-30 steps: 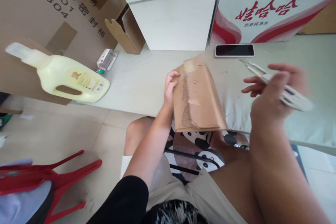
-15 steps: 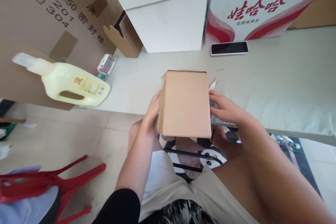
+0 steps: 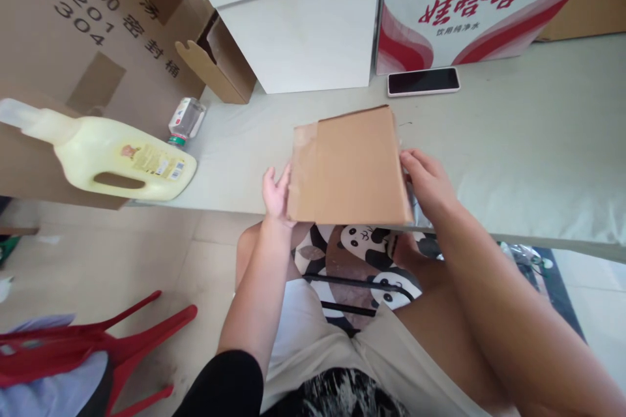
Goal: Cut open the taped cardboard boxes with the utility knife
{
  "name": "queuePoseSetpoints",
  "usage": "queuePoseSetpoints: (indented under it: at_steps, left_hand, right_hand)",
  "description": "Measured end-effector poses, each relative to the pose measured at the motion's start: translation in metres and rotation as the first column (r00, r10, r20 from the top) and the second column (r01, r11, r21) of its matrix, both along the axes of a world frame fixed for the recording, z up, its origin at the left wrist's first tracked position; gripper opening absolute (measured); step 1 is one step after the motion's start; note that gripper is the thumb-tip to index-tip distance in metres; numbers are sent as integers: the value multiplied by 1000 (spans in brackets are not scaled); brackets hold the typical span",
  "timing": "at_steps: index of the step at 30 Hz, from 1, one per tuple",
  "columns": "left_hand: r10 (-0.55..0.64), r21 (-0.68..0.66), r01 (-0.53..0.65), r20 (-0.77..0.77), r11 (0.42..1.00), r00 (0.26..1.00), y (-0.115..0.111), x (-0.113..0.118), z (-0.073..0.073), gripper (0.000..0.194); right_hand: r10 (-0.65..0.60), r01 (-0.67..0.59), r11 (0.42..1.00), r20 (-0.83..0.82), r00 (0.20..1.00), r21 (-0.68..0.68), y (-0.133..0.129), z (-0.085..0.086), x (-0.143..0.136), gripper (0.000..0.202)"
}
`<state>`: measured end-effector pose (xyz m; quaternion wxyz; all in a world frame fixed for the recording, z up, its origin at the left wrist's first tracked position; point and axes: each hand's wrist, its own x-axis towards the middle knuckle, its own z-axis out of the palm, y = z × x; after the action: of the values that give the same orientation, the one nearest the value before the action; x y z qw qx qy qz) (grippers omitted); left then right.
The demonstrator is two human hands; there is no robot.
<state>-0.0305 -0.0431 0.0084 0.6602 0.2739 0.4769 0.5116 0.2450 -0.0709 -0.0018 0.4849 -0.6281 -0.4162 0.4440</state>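
Note:
A brown cardboard box (image 3: 355, 166) with clear tape along its left side sits tilted between my two hands, at the front edge of the covered surface. My left hand (image 3: 278, 195) bears against the box's left side; its thumb stands apart and some of its fingers are hidden behind the cardboard. On the opposite side, my right hand (image 3: 426, 181) has its fingers curled at the box's right edge. Something shiny, too hidden to name, shows between that hand and the box. What lies under the box cannot be seen.
A smartphone (image 3: 423, 81) lies before a white-and-red carton (image 3: 454, 19). White boxes (image 3: 306, 36) stand at the back. Leftward are a yellow detergent bottle (image 3: 122, 156), a small clear bottle (image 3: 186, 120), a narrow open carton (image 3: 222, 65) and a red stool (image 3: 127, 339).
The cardboard box has turned and tipped, so its taped left part now faces up more. My left hand's thumb has spread away from it, and my right hand has moved slightly up.

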Motion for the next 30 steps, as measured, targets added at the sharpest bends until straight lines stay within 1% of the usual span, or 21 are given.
queuePoseSetpoints:
  at_steps: [1, 2, 4, 6, 8, 10, 12, 14, 17, 19, 20, 22, 25, 27, 30]
  left_hand:
    - [-23, 15, 23, 49, 1000, 999, 4, 5, 3, 62]
    - [-39, 23, 37, 82, 999, 996, 6, 9, 6, 61]
    - [-38, 18, 36, 113, 999, 993, 5, 11, 9, 50]
    - [6, -9, -5, 65, 1000, 998, 1, 8, 9, 37]
    - [47, -17, -48, -31, 999, 998, -2, 3, 7, 30]
    - [92, 2, -92, -117, 996, 989, -2, -2, 7, 28]
    - [134, 29, -131, -159, 991, 978, 2, -5, 9, 28]
    - [149, 55, -142, -186, 988, 971, 7, -7, 14, 28]
    - [117, 94, -101, -190, 990, 975, 10, -6, 23, 28]
    - [70, 113, -52, -160, 992, 985, 7, -5, 27, 31]
    - [44, 120, -26, -147, 992, 988, 5, -4, 28, 35]
    - [3, 126, 16, -149, 992, 989, -1, -1, 26, 42]
    - [-7, 112, 30, -205, 993, 979, -6, 0, 18, 48]
    - [20, 118, 9, -236, 993, 972, -8, 0, 11, 50]
    - [78, 115, -53, -228, 992, 970, -9, 0, 5, 52]
  right_hand:
    - [-45, 44, 999, -18, 999, -27, 1, -1, 0, 33]
    - [-75, 73, 996, -41, 996, -49, 2, -1, 0, 34]
    - [-116, 109, 991, -101, 988, -72, 3, 2, -1, 34]
    - [-139, 129, 989, -176, 975, -69, 2, 6, -2, 35]
    - [-128, 124, 992, -261, 957, -30, 2, 8, -1, 36]
    - [-44, 66, 995, -278, 960, 69, 2, 8, 0, 39]
    - [65, -26, 983, -211, 975, 179, 1, 6, 2, 48]
    - [145, -114, 963, -113, 983, 246, -2, 3, 2, 58]
    - [225, -248, 932, 117, 967, 263, -8, 0, -2, 63]
    - [248, -322, 913, 286, 926, 251, -10, 1, -4, 59]
    - [242, -338, 908, 348, 906, 248, -10, 2, -5, 56]
    - [212, -328, 913, 405, 889, 244, -7, 4, -5, 50]
    - [149, -269, 939, 451, 880, 213, -3, 6, -4, 46]
    - [79, -203, 954, 469, 880, 219, 0, 5, -2, 47]
    - [-15, -132, 952, 474, 880, 276, 1, 3, -1, 51]
